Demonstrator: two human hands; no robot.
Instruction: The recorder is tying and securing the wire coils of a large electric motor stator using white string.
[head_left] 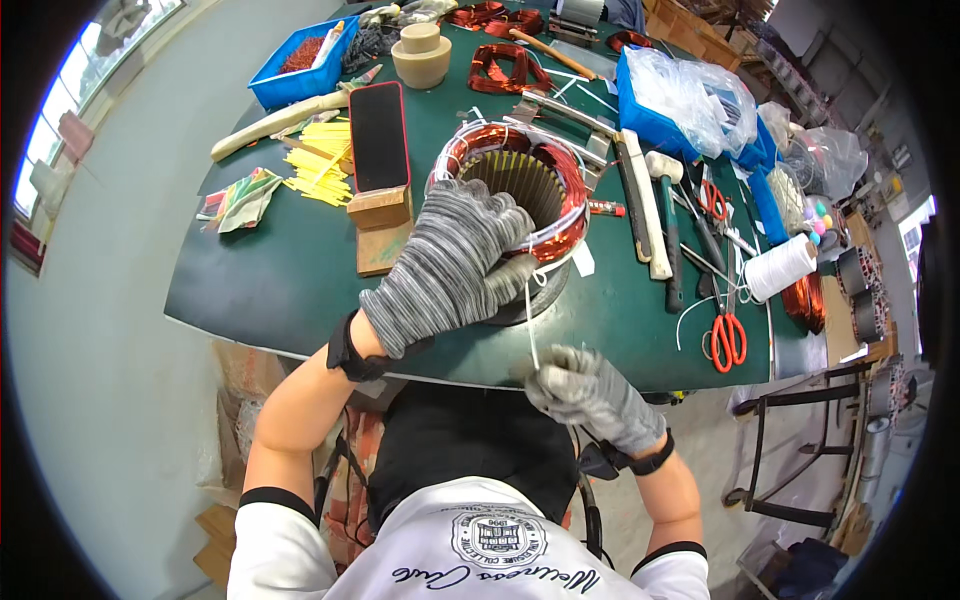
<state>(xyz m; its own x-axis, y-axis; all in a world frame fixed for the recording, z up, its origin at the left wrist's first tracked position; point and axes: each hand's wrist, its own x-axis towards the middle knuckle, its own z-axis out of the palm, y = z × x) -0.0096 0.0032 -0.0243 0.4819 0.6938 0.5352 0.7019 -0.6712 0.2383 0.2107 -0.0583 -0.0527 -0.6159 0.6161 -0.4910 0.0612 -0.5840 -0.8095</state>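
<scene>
A motor stator (515,180) stands on the green table in front of me, its copper winding (572,185) ringed and bound with white cord. My left hand (445,260), in a grey striped glove, grips the near left part of the winding, fingers over the rim and thumb on the near side. From that near side a white cord (531,318) runs down to my right hand (590,393), also gloved, which pinches it close to the table's front edge. The cord looks straight and taut, with a small loop at its top. My right fingertips are slightly blurred.
Left of the stator, a phone (380,135) leans on a wooden block (381,208) beside yellow strips (322,165). At right lie a mallet (666,220), red-handled scissors (728,338) and a white cord spool (780,268). Blue bins (650,110) and copper coils (503,68) sit farther back.
</scene>
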